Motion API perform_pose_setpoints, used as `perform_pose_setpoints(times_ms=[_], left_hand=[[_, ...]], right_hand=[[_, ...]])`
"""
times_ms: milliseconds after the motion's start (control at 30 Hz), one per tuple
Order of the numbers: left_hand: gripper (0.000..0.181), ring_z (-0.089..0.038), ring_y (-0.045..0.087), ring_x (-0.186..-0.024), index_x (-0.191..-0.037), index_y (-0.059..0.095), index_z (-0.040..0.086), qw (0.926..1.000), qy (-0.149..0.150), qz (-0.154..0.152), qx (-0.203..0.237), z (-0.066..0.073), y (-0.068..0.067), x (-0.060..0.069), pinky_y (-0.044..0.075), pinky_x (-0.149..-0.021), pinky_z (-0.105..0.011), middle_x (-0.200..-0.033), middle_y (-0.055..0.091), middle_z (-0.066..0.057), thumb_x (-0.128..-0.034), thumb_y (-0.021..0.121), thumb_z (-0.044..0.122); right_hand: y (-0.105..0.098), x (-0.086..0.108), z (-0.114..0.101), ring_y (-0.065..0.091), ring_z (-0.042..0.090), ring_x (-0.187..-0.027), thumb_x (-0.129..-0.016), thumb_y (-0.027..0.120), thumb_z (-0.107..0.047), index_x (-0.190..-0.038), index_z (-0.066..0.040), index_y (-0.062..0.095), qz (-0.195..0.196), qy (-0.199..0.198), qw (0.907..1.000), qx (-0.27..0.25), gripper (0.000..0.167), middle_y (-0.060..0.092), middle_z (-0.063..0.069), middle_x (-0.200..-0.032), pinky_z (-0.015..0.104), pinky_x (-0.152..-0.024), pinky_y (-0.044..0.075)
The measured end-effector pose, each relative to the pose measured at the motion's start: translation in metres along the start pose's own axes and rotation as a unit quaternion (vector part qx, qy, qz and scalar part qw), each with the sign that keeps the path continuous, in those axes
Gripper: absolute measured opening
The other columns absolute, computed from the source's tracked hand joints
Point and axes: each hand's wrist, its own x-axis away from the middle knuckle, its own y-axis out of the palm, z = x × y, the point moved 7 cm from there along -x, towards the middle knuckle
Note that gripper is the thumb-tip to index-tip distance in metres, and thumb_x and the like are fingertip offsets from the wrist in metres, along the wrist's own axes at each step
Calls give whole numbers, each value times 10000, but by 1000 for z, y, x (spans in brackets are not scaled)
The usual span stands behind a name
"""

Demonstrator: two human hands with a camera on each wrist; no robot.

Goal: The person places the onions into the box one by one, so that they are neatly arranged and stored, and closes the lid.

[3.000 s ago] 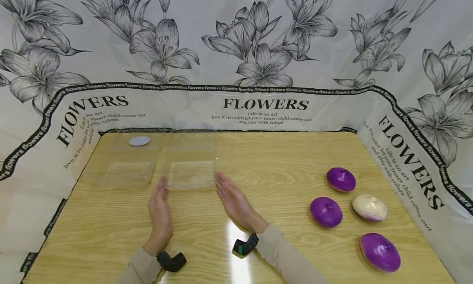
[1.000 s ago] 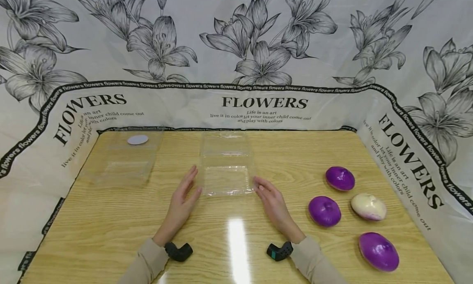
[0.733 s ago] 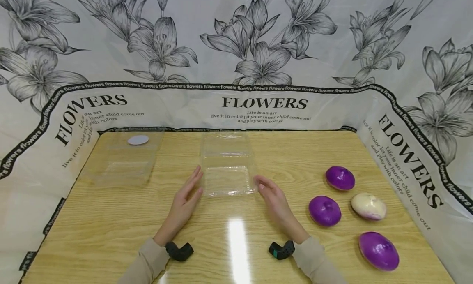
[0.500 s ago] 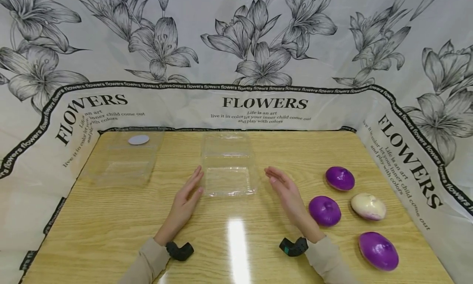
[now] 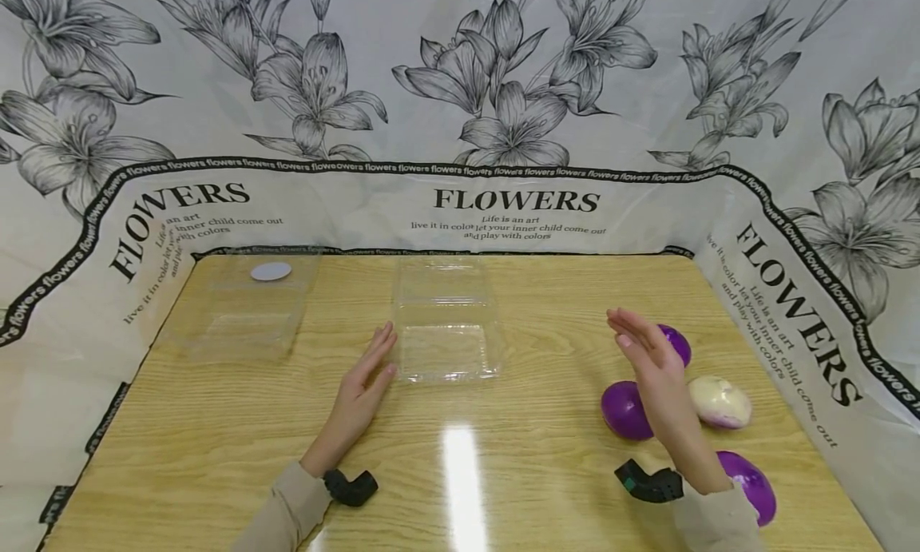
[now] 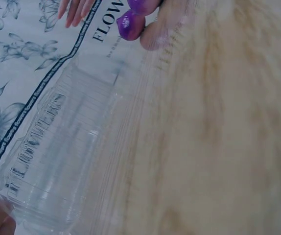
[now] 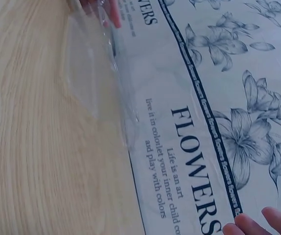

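Note:
A clear plastic clamshell box (image 5: 446, 360) lies with its lid folded back on the wooden table. Along its left side is my left hand (image 5: 358, 392), fingers fairly straight; they appear to touch the box wall. My right hand (image 5: 664, 388) hovers, fingers extended and holding nothing, over a group of onions at the right. It partly hides a far purple onion (image 5: 679, 346) and a nearer purple onion (image 5: 624, 411). Beside the wrist sits a pale onion (image 5: 721, 403) with purple patches. A third purple onion (image 5: 755, 488) is partly behind the right sleeve.
Another clear clamshell box (image 5: 247, 328) lies at the back left, with a white oval sticker (image 5: 271, 272) on it. Flower-printed white cloth (image 5: 517, 208) encloses the back and sides of the wooden table (image 5: 402, 488).
Both hands moved the clear box rightward, away from the other box. My right hand then left its side and travelled right to the onions. My left hand stayed at the box.

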Motion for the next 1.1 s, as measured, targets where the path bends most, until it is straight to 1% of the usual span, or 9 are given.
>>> perform_pose_setpoints(times_ms=[133,233,367,533,733,900,967,1033,1100], left_hand=[[453,-417,152,-1479,-1435,433,-87,10000,7,-39,13,1,0,0,141,-1187,-193,-1578,294,-206,-993,519,-45],[454,-419,154,-1477,-1437,432,-84,10000,18,-54,49,1,0,0,144,-1189,-195,-1577,297,-203,-994,521,-42],[457,-439,158,-1467,-1437,443,-66,9999,41,-40,83,2,0,0,151,-1194,-211,-1572,307,-207,-989,527,-48],[458,-447,160,-1464,-1434,449,-65,9999,61,-17,111,3,0,0,156,-1200,-235,-1567,312,-216,-984,529,-59],[453,-434,160,-1470,-1434,456,-54,9999,51,-1,136,2,0,0,154,-1202,-250,-1567,316,-211,-987,531,-48],[455,-427,164,-1472,-1435,457,-50,9999,39,14,119,2,0,0,155,-1197,-224,-1567,316,-210,-985,526,-60],[459,-428,165,-1471,-1435,457,-50,9999,36,20,106,2,0,0,158,-1194,-214,-1567,317,-210,-981,523,-74],[463,-434,167,-1467,-1434,458,-50,9999,34,30,93,2,0,0,163,-1191,-205,-1566,319,-210,-977,521,-86],[463,-438,171,-1465,-1432,461,-51,9999,37,48,80,2,0,0,167,-1187,-195,-1564,322,-211,-974,521,-92]], right_hand=[[-24,12,2,499,132,-1300,-1056,442,-62,-1419,117,382,185,-97,9990,-406,409,555,36,-1373,156,-1047,412],[-38,22,8,530,125,-1277,-1054,423,-27,-1393,82,443,297,-100,9959,-844,357,581,58,-1352,180,-1059,414],[-49,35,19,538,90,-1263,-1061,397,-29,-1377,17,486,332,-19,9942,-1027,331,602,34,-1336,159,-1065,396],[-58,48,32,542,60,-1252,-1064,405,-53,-1380,-13,492,427,211,9932,-1058,330,608,-5,-1332,135,-1049,397],[-64,60,47,539,16,-1231,-1056,446,-71,-1396,-39,490,593,673,9929,-783,344,602,-64,-1325,93,-1006,404],[-63,66,54,528,-10,-1214,-1036,475,-28,-1396,-38,492,725,786,9929,-522,361,604,-95,-1301,69,-978,406],[-62,68,56,517,-27,-1211,-1018,512,-17,-1400,-53,488,798,929,9916,-410,384,597,-121,-1294,61,-969,406],[-62,71,60,489,-27,-1231,-991,571,-19,-1417,-82,472,862,1202,9888,-201,442,569,-149,-1307,60,-970,401],[-61,73,65,438,-2,-1274,-957,636,-31,-1443,-134,443,883,1592,9833,63,533,518,-154,-1350,69,-996,382]])
